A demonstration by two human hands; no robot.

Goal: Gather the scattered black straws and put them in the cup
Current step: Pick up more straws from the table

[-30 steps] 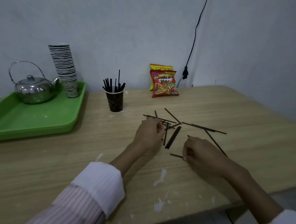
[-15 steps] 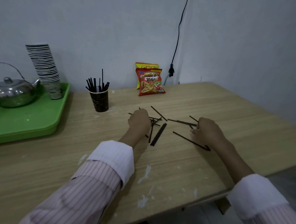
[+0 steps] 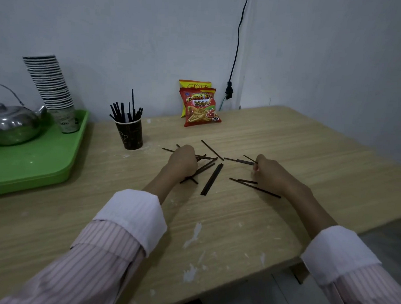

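Observation:
Several black straws [image 3: 212, 179] lie scattered on the wooden table [image 3: 214, 222] between my hands. A dark paper cup [image 3: 129, 134] stands behind them to the left, holding several straws upright. My left hand [image 3: 182, 161] is curled into a fist over the left cluster and grips straws that stick out on both sides. My right hand [image 3: 269, 171] rests on the right cluster with its fingers curled, pinching straws at their ends. A long straw [image 3: 255, 188] runs out from under that hand.
A green tray [image 3: 31, 164] at the left holds a steel kettle [image 3: 13, 123] and a tall stack of paper cups [image 3: 52, 88]. Two snack bags [image 3: 200, 106] lean on the back wall. A black cable [image 3: 235, 49] hangs down the wall. The table's edge runs close on the right.
My right hand moved away from the near straws to the far right cluster. My left hand stayed on its cluster. The camera turned, shifting the scene.

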